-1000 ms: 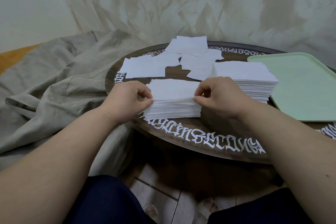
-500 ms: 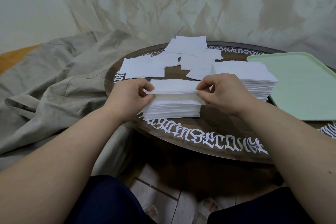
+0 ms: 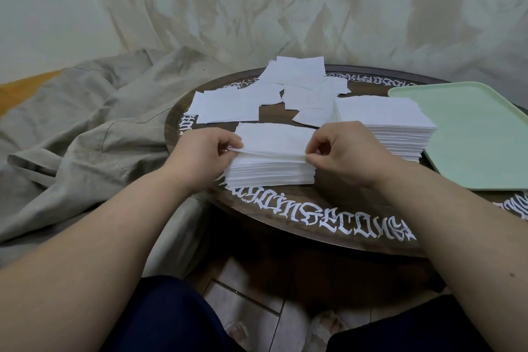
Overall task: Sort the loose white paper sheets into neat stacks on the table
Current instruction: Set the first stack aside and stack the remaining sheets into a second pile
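The left hand [image 3: 204, 158] has its fingers curled, and the thumb and forefinger pinch the left edge of the top sheets [image 3: 273, 141] of the near stack [image 3: 270, 171]. The right hand [image 3: 347, 153] is curled in the same way and pinches the right edge of these same sheets between thumb and forefinger; the other fingers of both hands are folded into the palm. The pinched sheets are lifted a little at the near edge, so a thin gap shows between them and the rest of the stack below, but how many sheets are held I cannot tell. Both forearms come in from the lower corners and meet at the stack, with the backs of the hands turned up toward the camera and the wrists low, near the edge of the round table [image 3: 314, 223]. This table is dark brown and has white ornamental letters around its rim. The near stack stands at the front of the table, close to the rim. A second, neat stack [image 3: 385, 123] stands just to the right and a little farther, beside a pale green tray [image 3: 471, 137]. Behind both stacks, loose white sheets [image 3: 271, 91] lie scattered and overlapping on the far part of the table. A grey cloth [image 3: 85, 117] lies crumpled to the left of the table.
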Action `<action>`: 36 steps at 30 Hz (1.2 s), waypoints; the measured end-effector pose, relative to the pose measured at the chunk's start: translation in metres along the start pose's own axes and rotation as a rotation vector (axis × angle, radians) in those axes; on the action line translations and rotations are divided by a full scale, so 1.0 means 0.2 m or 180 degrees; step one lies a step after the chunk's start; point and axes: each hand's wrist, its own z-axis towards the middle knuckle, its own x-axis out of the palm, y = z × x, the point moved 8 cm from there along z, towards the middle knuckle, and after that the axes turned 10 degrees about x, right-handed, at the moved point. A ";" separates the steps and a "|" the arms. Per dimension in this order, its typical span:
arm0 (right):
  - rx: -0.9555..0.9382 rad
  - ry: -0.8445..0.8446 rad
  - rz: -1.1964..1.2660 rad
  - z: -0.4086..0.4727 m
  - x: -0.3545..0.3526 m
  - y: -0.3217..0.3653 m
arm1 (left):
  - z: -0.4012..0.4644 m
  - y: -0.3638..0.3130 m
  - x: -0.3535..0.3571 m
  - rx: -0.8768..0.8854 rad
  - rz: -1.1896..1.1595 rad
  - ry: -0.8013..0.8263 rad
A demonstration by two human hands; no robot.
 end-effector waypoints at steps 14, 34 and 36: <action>0.0142 0.0321 0.0072 -0.01 0.02 -0.01 | -0.02 -0.02 0.01 0.0009 -0.0028 0.0289; 0.0295 -0.0304 0.0309 0.01 -0.05 -0.06 | -0.01 -0.06 -0.03 0.0066 0.0200 0.0058; 0.0293 -0.0320 0.0357 0.01 -0.05 -0.07 | -0.01 -0.07 -0.02 0.0058 0.0200 0.0088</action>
